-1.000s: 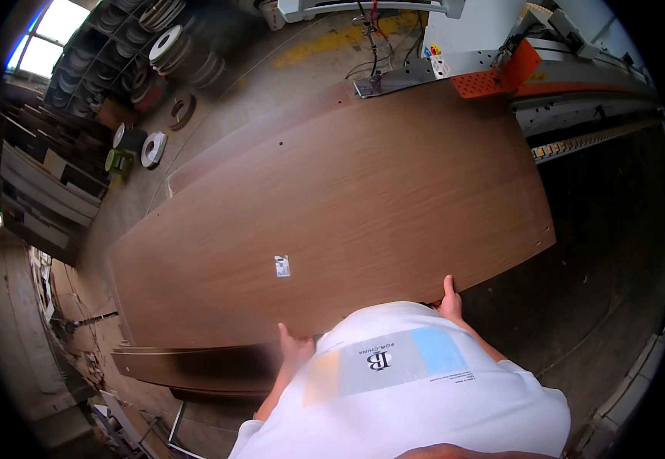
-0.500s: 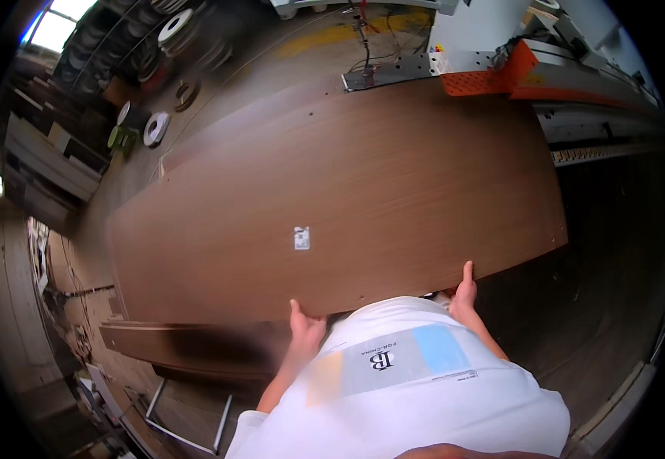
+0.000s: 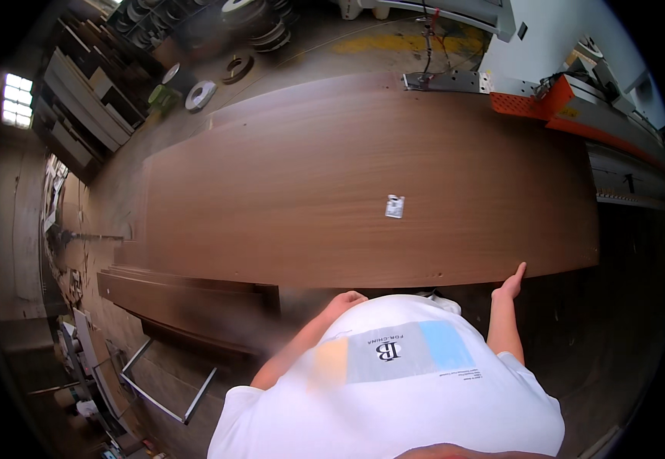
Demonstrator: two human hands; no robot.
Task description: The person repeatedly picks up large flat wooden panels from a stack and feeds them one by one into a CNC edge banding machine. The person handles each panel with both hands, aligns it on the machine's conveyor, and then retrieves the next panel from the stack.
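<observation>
A large brown wood-grain panel (image 3: 332,191) lies flat across the middle of the view, with a small white label (image 3: 395,206) stuck on its face. My left hand (image 3: 345,300) is curled at the panel's near edge, partly hidden by my white shirt. My right hand (image 3: 511,281) reaches up to the same edge farther right, its fingers stretched against the underside near the corner. Both hands are on the panel's near long edge.
A low stack of similar brown boards (image 3: 187,302) sits to the lower left, with a metal frame (image 3: 165,382) beside it on the floor. A machine with orange parts (image 3: 550,103) stands at the far right. Rolls of edge tape (image 3: 198,96) and shelving (image 3: 80,99) fill the upper left.
The panel has swung from slanted to nearly level across the view and shifted right. Both hands have followed its near edge, moving up and to the right.
</observation>
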